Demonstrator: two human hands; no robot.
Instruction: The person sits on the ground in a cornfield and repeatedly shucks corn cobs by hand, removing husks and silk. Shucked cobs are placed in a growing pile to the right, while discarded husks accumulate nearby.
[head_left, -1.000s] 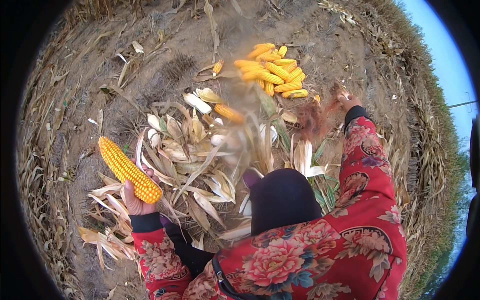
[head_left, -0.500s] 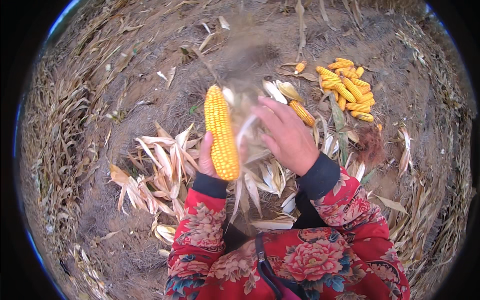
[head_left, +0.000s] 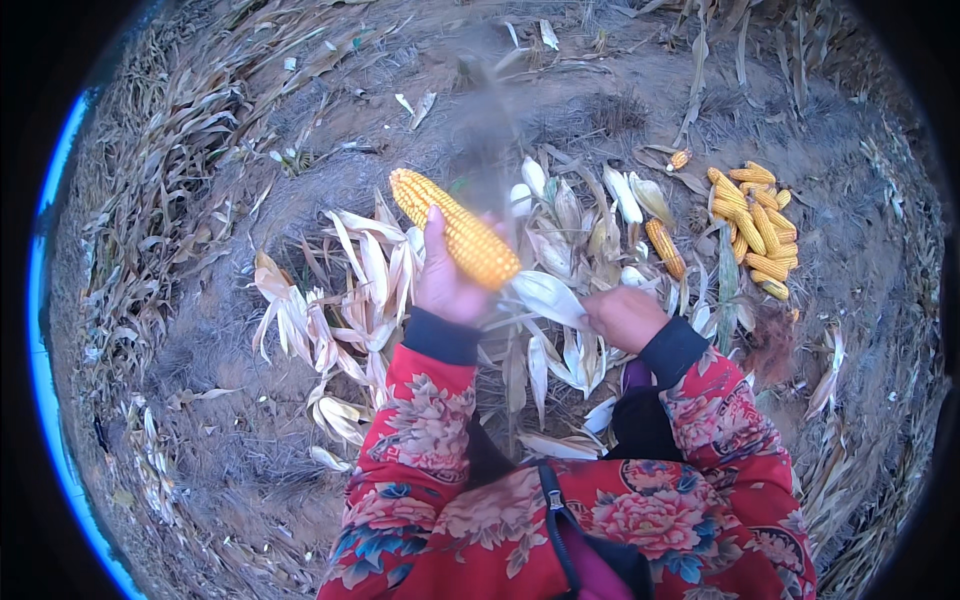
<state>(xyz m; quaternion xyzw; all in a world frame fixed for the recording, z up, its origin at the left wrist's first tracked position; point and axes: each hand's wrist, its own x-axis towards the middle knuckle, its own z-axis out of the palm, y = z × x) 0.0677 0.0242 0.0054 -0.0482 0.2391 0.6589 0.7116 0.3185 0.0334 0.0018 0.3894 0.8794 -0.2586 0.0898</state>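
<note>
Tilted toward the upper left, a bare yellow corn ear lies in the closed grip of my left hand, thumb along its side. A pale husk leaf hangs out from the ear's lower right end. Its far end is pinched by my right hand. Pale husks cover the ground below and around both hands, with some unhusked ears among them.
A pile of bare yellow ears lies to the right, with a loose ear nearer the middle. Reddish fibres sit below the pile. A purple shoe shows under my right arm. Dry stalks litter the soil.
My right hand came from the far right to the ear, open, and is now closed on the husk. My left hand moved inward, and the ear now tilts leftward. The view has shifted.
</note>
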